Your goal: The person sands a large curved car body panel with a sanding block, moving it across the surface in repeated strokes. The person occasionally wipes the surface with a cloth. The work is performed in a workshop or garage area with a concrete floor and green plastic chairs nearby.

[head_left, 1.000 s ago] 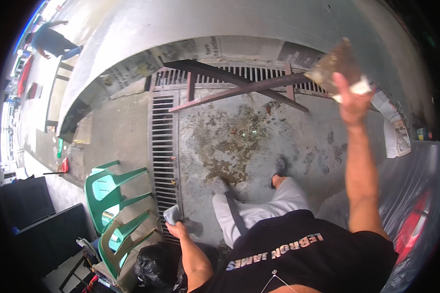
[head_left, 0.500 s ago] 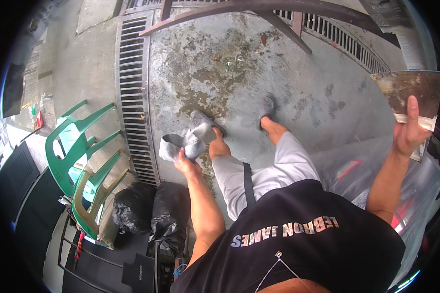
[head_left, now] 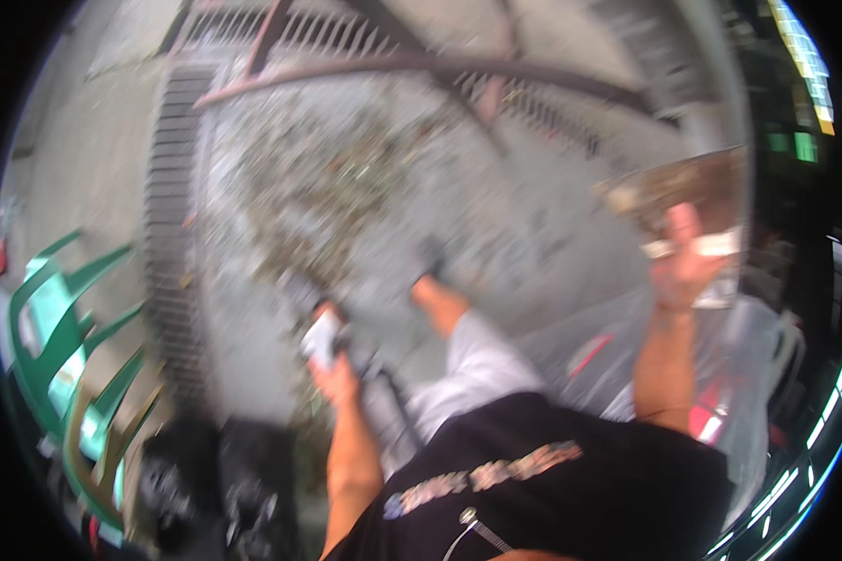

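Observation:
My left hand [head_left: 335, 379] is closed round a bunched grey-white cloth [head_left: 322, 338], held low in front of my leg. Out to the right, my right hand [head_left: 680, 273] grips a flat brown board [head_left: 700, 192] with worn, blotchy faces and a pale strip along its lower edge. The thumb points up across the board; the other fingers are hidden behind it. Motion smears the whole picture, so finer detail on both things is lost.
A dark metal frame [head_left: 533, 67] spans the far side above floor grating. Another drain grate [head_left: 173, 215] runs along the left. Green plastic chairs [head_left: 51, 323] and black bags [head_left: 257, 481] stand at left. Clear plastic sheeting [head_left: 585, 351] lies beneath my right arm.
The view has swung to the right, so the surroundings sit further left. The cloth looks more gathered in my left hand. My right hand still has the board.

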Demonstrator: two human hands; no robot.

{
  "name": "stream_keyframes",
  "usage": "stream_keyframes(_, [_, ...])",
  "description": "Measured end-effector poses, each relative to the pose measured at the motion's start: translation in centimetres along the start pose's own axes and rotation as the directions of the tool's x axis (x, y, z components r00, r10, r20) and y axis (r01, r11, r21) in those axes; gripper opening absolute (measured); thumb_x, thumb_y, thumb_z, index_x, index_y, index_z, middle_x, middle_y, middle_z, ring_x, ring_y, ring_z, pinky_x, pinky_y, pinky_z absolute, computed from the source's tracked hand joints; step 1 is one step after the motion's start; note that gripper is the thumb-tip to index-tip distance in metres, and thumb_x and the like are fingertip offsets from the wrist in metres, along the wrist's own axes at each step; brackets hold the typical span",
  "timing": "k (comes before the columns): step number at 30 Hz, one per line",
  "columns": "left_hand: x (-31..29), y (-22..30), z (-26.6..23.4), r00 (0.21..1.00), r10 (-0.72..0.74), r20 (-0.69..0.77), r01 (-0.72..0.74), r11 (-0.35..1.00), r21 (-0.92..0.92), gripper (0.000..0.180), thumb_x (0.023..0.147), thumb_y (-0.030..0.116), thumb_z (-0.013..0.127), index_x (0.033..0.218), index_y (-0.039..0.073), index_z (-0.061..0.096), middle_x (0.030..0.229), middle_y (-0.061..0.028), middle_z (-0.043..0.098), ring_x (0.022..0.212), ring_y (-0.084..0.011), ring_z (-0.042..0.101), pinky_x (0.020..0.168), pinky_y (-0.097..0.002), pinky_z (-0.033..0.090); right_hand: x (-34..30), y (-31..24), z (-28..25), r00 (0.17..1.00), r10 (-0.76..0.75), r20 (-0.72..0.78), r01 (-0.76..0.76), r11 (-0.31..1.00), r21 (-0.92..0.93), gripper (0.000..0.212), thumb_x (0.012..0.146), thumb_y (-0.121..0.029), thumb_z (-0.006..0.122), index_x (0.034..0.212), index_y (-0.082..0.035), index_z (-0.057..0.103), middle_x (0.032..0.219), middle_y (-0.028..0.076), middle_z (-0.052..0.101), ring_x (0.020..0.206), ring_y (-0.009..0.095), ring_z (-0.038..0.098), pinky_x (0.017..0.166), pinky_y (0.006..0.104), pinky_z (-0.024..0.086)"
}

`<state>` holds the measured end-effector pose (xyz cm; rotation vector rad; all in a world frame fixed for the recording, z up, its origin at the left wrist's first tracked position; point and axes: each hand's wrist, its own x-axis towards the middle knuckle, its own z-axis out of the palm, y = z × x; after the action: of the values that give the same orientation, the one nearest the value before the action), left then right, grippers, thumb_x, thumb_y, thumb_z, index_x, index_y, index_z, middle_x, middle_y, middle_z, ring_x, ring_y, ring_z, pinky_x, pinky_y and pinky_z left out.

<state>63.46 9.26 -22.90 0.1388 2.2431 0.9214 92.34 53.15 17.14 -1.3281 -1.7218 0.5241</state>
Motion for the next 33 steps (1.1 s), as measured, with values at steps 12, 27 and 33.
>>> stream_keyframes(12, [0.9, 0.9, -0.8, 0.997, -0.011, 0.070, -0.006, 0.971, 0.238, 0.048, 0.093, 0.009, 0.062, 0.137, -0.005, 0.048, 0.126, -0.0340, 0.060, 0.117, -0.0525, 0.056, 0.099, -0.0532, 0.042, 7.9, -4.0, 7.2, 0.888, -0.250, -0.386, 0.320, 0.938, 0.130, 0.042, 0.099, -0.005, 0.069, 0.138, 0.002, 0.056, 0.127, 0.013, 0.068, 0.108, 0.020, 0.068, 0.098, 0.0369, 0.058])
stream_keyframes(27, [0.1, -1.6, 0.2, 0.996, 0.086, -0.037, -0.072, 0.958, 0.277, 0.049, 0.095, 0.014, 0.062, 0.138, -0.006, 0.048, 0.128, -0.0354, 0.059, 0.118, -0.0546, 0.055, 0.100, -0.0532, 0.043, 13.4, -3.6, 12.9, 0.652, -0.637, -0.411, 0.642, 0.752, -0.146, 0.039, 0.096, -0.008, 0.077, 0.126, 0.010, 0.059, 0.117, 0.017, 0.071, 0.092, 0.022, 0.069, 0.084, 0.0354, 0.062])
stream_keyframes(33, [0.1, -0.7, 0.2, 1.000, -0.018, -0.019, 0.022, 0.962, 0.273, 0.051, 0.097, 0.015, 0.062, 0.142, -0.004, 0.047, 0.130, -0.0343, 0.059, 0.121, -0.0533, 0.055, 0.102, -0.0524, 0.043, 9.5, -2.4, 9.1, 0.751, -0.451, -0.481, 0.504, 0.863, -0.023, 0.048, 0.100, -0.011, 0.072, 0.140, 0.005, 0.051, 0.132, 0.018, 0.064, 0.109, 0.026, 0.068, 0.096, 0.0405, 0.060])
